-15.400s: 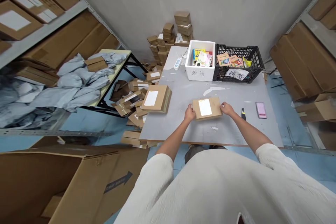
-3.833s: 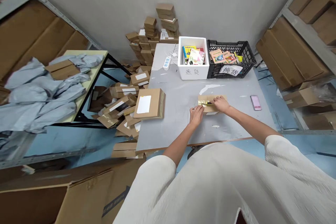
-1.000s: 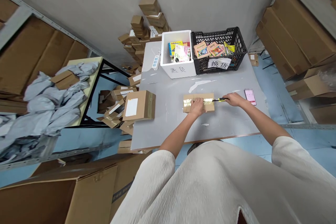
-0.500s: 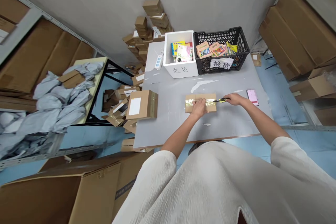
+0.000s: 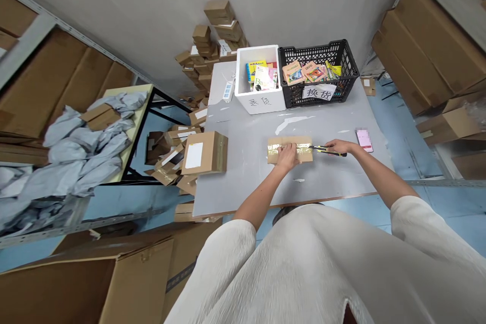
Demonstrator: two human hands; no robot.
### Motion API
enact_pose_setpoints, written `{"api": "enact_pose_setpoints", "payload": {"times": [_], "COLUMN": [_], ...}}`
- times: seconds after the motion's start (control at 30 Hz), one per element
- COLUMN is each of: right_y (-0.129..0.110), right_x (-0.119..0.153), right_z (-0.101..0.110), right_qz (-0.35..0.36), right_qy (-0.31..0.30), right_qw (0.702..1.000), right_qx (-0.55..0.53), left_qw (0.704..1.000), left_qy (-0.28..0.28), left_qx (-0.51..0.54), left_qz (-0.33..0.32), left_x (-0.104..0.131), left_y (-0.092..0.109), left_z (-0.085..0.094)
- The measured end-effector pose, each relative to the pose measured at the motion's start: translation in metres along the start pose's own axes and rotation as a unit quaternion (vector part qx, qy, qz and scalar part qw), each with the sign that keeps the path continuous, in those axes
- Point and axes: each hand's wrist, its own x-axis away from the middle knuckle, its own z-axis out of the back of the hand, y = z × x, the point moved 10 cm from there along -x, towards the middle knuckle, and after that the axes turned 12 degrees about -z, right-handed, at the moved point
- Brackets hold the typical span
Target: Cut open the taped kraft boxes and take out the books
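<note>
Under the left hand (image 5: 287, 156), what've you got?

— Small carton (image 5: 307, 157), flat on the tabletop (image 5: 243, 182). Shiny tape (image 5: 304, 148) runs lengthwise along its top. Left fingers bent, resting on it about mid-length. Spread or together: can't tell from where I stand.

— And the right hand (image 5: 339, 147)?

— Fingers closed around a yellow-and-black cutter (image 5: 322, 150). Tip points left, at the carton's right end, in line with the tape. Can't tell if it's touching. Tail pokes out right, past the fingers.

— Close by?

— Phone (image 5: 364, 139), pink screen, near the right fingers, on their right. Bigger box (image 5: 208, 154) with a white label (image 5: 194, 155), well left of the left fingers.

— Far side?

— Beyond both hands' fingers: white bin (image 5: 260, 104) and black crate (image 5: 347, 76), side by side. Books (image 5: 261, 78) in the bin, booklets (image 5: 294, 73) in the crate. Paper sign (image 5: 319, 92) on the crate's front.
</note>
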Motion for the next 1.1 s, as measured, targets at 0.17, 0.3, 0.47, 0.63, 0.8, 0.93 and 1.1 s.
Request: {"api": "enact_pose_setpoints", "payload": {"times": [0.17, 0.3, 0.47, 0.63, 0.8, 0.93, 1.1], "right_y": [-0.002, 0.006, 0.011, 0.009, 0.005, 0.006, 0.017], "right_x": [0.002, 0.003, 0.008, 0.017, 0.009, 0.007, 0.022], "right_z": [-0.007, -0.018, -0.019, -0.029, -0.032, -0.025, -0.018], "right_qz": [0.041, 0.024, 0.012, 0.048, 0.041, 0.031, 0.026], "right_qy": [0.058, 0.017, 0.022, 0.001, 0.014, 0.056, 0.093], "right_qw": [0.992, 0.993, 0.989, 0.983, 0.979, 0.964, 0.948], "right_qx": [-0.100, -0.113, -0.144, -0.176, -0.197, -0.259, -0.302], "left_qw": [1.000, 1.000, 1.000, 1.000, 1.000, 0.999, 0.996], "left_qy": [-0.004, 0.001, 0.009, 0.013, 0.015, 0.028, 0.075], "left_qx": [0.005, 0.007, 0.014, 0.022, 0.019, 0.031, 0.036], "left_qz": [0.002, 0.002, 0.004, 0.004, 0.001, -0.018, -0.025], "left_x": [-0.003, -0.003, -0.002, -0.002, -0.002, 0.001, -0.002], "left_y": [-0.003, -0.005, -0.005, -0.004, -0.002, -0.001, -0.001], "left_z": [-0.002, -0.003, -0.003, -0.001, 0.002, 0.006, 0.017]}}
